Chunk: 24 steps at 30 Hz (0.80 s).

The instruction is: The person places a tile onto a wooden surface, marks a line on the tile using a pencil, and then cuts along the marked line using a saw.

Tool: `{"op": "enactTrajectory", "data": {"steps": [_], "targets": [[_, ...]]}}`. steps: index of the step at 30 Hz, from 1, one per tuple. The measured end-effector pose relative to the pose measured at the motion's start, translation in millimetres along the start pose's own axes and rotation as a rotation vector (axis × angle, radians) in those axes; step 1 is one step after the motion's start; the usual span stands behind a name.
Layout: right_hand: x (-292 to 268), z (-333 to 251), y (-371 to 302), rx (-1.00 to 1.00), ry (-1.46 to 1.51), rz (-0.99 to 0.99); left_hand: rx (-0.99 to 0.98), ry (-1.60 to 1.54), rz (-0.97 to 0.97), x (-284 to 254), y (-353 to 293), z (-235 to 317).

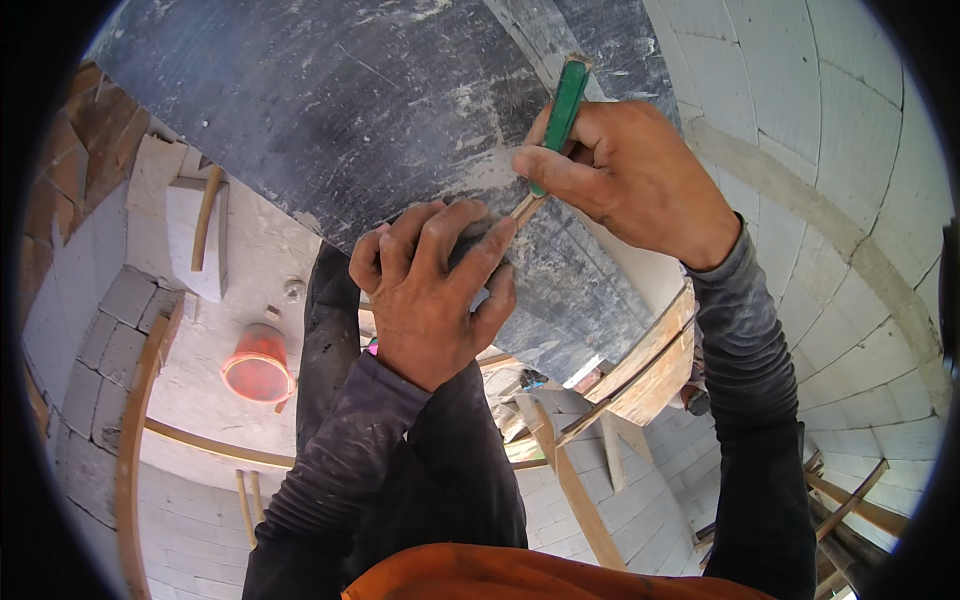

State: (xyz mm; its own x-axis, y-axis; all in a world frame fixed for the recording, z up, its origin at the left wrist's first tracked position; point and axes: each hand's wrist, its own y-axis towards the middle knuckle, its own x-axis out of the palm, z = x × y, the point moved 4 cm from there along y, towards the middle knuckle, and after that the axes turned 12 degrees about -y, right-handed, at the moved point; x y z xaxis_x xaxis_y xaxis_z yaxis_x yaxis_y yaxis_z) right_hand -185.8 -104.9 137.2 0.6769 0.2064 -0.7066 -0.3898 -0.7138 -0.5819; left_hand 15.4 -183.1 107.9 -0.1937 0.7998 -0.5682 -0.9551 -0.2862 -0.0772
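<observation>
My right hand (640, 180) is closed round a slim green utility knife (567, 100), pinched between thumb and fingers and slanting up to the right. Below its lower end lies a thin, light wooden stick (526, 209), running down to the fingertips of my left hand (430, 290). The left fingers are bent and pinch this stick; its lower part is hidden by them. Whether the blade touches the stick is too small to tell. Both hands are above a dark, scratched board (330, 110) with pale dust on it.
A pale block wall (800, 120) curves along the right. Far below on the left, an orange bucket (259, 365) stands on the floor, near a white block (190, 240) with a wooden stick against it. Timber pieces (570, 480) and a plywood edge (650, 370) lie beneath the board.
</observation>
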Motion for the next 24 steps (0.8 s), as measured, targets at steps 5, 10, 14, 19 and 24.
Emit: {"op": "enactTrajectory", "data": {"steps": [5, 10, 14, 19, 24], "targets": [[0, -4, 2, -0.048, -0.057, 0.01, 0.006, 0.001, -0.01, -1, -1, -1], [16, -3, -7, -0.055, -0.041, 0.046, 0.039, 0.006, -0.05, -2, -1, 0], [15, 4, -20, 0.03, 0.145, 0.103, 0.066, 0.052, -0.062, 0, -3, 1], [10, 6, -34, 0.105, 0.254, 0.132, 0.086, 0.092, -0.087, -2, -4, 1], [14, 13, -37, 0.057, 0.131, 0.124, 0.103, 0.064, -0.085, -1, -2, 1]]}}
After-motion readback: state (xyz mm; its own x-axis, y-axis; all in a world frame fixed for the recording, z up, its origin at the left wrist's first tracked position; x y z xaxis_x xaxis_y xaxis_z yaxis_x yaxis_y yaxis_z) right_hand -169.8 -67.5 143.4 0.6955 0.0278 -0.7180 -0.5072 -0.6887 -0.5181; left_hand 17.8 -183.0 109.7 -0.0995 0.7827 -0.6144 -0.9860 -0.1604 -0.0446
